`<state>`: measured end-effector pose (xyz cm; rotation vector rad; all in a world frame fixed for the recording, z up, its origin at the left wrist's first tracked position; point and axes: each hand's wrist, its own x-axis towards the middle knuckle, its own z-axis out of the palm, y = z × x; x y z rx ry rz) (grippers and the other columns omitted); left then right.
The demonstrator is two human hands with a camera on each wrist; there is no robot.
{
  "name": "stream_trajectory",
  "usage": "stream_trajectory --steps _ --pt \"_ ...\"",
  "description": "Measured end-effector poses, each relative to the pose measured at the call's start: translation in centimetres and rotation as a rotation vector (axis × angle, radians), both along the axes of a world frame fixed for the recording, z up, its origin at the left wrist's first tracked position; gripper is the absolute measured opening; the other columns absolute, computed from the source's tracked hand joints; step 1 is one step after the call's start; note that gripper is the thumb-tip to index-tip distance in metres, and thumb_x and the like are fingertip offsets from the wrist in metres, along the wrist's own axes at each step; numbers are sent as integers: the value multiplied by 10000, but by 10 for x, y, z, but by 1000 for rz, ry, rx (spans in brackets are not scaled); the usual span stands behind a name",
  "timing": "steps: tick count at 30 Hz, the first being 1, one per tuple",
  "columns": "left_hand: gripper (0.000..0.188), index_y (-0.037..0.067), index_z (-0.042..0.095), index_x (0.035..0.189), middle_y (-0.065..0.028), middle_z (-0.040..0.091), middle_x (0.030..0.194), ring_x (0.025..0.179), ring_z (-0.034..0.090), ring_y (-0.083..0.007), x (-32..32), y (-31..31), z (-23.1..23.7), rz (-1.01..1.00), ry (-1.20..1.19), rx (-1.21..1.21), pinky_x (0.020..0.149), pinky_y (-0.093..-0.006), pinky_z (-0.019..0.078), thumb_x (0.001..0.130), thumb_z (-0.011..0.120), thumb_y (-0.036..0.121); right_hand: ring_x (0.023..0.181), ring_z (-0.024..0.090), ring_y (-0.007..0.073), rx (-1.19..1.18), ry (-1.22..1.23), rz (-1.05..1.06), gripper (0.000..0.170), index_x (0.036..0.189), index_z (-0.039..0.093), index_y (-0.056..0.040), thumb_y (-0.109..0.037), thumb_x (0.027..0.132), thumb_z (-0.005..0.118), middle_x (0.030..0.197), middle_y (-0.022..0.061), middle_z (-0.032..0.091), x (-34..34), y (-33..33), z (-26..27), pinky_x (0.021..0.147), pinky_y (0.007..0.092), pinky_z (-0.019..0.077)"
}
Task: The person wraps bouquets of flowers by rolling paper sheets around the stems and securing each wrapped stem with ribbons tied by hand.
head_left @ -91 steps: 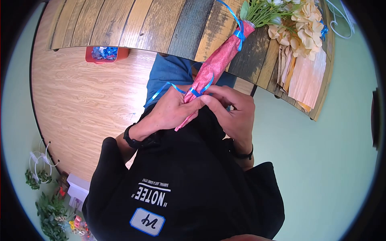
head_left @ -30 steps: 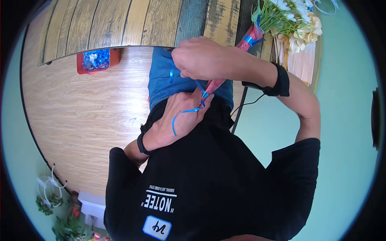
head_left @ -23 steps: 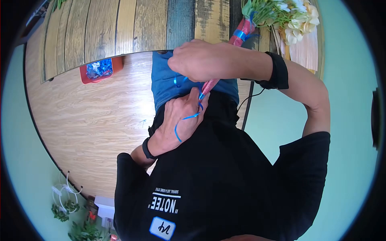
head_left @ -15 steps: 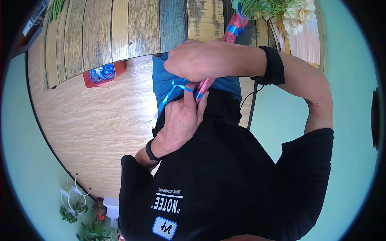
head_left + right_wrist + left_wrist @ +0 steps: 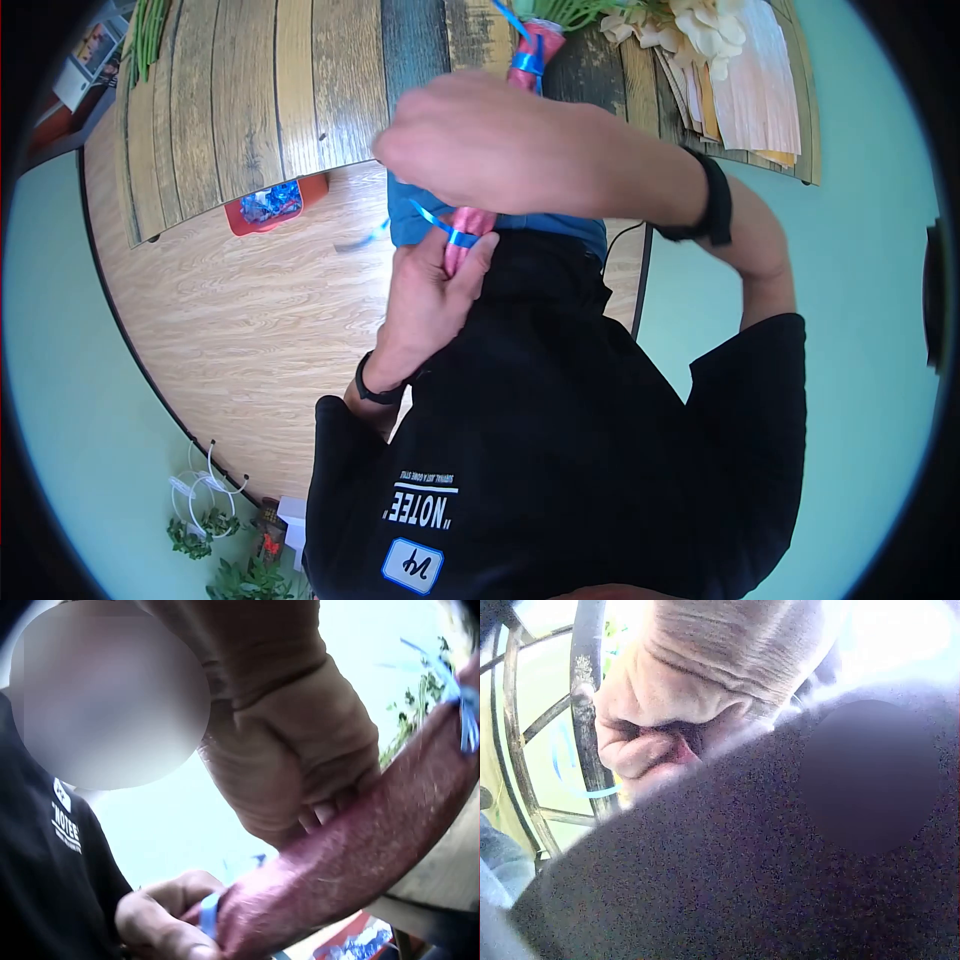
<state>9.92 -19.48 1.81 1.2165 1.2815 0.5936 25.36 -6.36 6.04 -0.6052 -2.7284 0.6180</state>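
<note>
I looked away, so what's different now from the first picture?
The right hand has moved forward and left, from beside the lower blue ribbon to across the pink wrap; whether it holds anything is hidden. The left hand still grips the wrap's narrow end; the upper ribbon stays round the other end.

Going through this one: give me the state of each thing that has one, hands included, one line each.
Pink wrap: rolled into a narrow bundle
Upper blue ribbon: tied round the wrap
Lower blue ribbon: round the wrap, one end sticking out
Left hand: gripping the wrap's lower end
Right hand: fingers curled, any hold hidden
Red container: open, blue material inside
Paper sheets: piled
</note>
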Motion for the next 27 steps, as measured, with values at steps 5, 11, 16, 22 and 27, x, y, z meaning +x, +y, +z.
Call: stream_trajectory --steps 5,11,16,22,27 --pt "188 -1 640 997 -7 549 541 392 459 -58 -18 27 18 86 -284 -254 370 -238 318 996 655 186 892 699 196 -375 118 -309 224 1122 672 8 -114 934 671 1016 114 712 51 -32 54 738 309 533" --pt "176 -6 647 1021 -13 514 501 340 425 -72 -19 56 18 16 -324 -239 329 -240 277 1005 636 168 1126 665 206 -858 703 -641 350 1300 603 17 -97 973 649 1239 145 666 45 -78 -31 921 311 535" --pt "233 -19 653 1037 -36 510 488 310 386 -78 -12 67 17 63 -329 -208 314 -240 239 1018 615 210 1079 660 192 -643 757 -537 386 1313 573 38 -147 985 660 1205 117 667 37 -71 -64 925 326 523" --pt "247 -31 640 1059 -40 508 487 311 380 -83 7 72 11 78 -335 -205 320 -235 251 1028 595 209 697 629 102 -1245 981 -568 352 1127 634 85 -239 993 665 845 77 675 42 -78 -70 626 264 507" --pt "249 -33 633 1077 -41 507 488 314 385 -84 18 74 6 64 -332 -206 322 -233 255 1029 589 208 527 498 45 -1413 1025 -644 324 999 665 40 -282 1016 633 676 11 591 58 -84 -73 480 216 383"
